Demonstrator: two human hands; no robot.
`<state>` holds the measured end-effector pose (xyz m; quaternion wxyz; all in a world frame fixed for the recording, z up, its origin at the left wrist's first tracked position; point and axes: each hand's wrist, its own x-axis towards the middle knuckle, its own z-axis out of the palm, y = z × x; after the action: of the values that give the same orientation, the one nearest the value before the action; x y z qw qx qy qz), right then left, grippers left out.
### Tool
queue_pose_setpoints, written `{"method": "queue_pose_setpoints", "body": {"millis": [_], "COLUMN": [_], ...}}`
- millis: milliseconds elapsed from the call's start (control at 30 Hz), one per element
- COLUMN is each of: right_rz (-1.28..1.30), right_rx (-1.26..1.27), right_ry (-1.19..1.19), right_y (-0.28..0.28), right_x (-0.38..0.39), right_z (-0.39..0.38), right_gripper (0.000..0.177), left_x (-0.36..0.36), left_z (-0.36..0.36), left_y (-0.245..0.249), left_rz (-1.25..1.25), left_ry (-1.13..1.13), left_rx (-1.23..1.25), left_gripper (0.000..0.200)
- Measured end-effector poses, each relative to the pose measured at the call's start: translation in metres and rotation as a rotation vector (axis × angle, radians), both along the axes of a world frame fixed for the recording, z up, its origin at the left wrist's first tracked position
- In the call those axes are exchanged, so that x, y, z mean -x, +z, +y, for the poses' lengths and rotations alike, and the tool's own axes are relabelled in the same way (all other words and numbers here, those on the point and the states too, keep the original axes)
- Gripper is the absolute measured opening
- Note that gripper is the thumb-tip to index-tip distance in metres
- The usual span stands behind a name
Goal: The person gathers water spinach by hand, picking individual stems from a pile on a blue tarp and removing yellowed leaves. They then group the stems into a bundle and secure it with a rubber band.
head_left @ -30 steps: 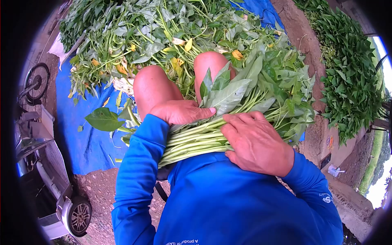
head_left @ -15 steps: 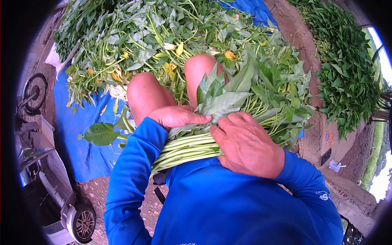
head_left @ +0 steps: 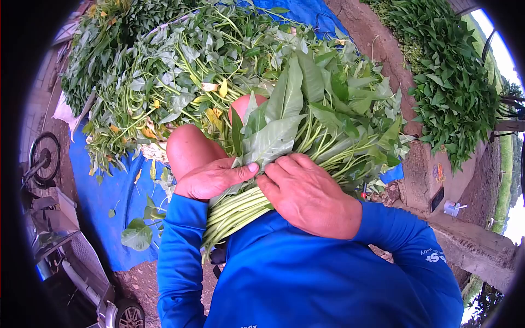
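A thick bundle of green stems (head_left: 235, 214) with broad leaves lies across my lap, its stem ends at the left and its leaves spreading up and right. My left hand (head_left: 216, 177) is closed on the bundle from the left, thumb pressed on a large pale-green leaf (head_left: 270, 143). Beside it, my right hand (head_left: 313, 195) rests over the stems with its fingers curled onto the same leaf near my left thumb. The undersides of both hands are hidden.
A large heap of leafy stems (head_left: 158, 71) with some yellow leaves lies beyond my knees on a blue tarp (head_left: 104, 191). More leafy bunches (head_left: 448, 76) stand at the right. At the left are a wheel (head_left: 45, 158) and a metal vehicle part (head_left: 82, 262).
The leafy end of the bundle has swung upward and the bundle tilts more. Both hands have shifted slightly left in view, still on it. The view has also moved.
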<state>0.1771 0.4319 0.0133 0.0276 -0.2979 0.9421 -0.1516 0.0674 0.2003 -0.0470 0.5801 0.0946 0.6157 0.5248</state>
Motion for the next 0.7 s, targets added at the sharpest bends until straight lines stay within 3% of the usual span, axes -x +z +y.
{"method": "queue_pose_setpoints", "body": {"millis": [167, 233, 367, 533, 600, 700], "right_rz": [0.211, 0.164, 0.083, 0.044, 0.068, -0.113], "right_rx": [0.047, 0.071, 0.011, -0.039, -0.009, -0.017], "right_ry": [-0.053, -0.074, -0.07, -0.115, -0.147, -0.068], "right_y": [-0.01, -0.024, -0.031, -0.015, -0.015, -0.008], "right_x": [0.021, 0.02, 0.002, -0.008, -0.006, -0.014], "right_z": [-0.017, -0.021, -0.022, -0.012, -0.004, 0.011], "right_gripper": [0.041, 0.048, 0.05, 0.057, 0.052, 0.049], "left_x": [0.019, 0.028, 0.019, 0.019, 0.014, 0.011], "left_z": [-0.008, -0.009, -0.017, -0.003, -0.003, -0.007], "left_y": [0.06, 0.065, -0.01, 0.031, 0.023, 0.001], "left_rz": [0.474, 0.576, 0.575, 0.556, 0.548, 0.584], "left_ry": [-0.044, -0.127, 0.009, -0.006, 0.066, 0.086], "left_rx": [0.105, 0.216, 0.009, 0.222, 0.136, 0.032], "left_gripper": [0.058, 0.058, 0.056, 0.049, 0.047, 0.05]}}
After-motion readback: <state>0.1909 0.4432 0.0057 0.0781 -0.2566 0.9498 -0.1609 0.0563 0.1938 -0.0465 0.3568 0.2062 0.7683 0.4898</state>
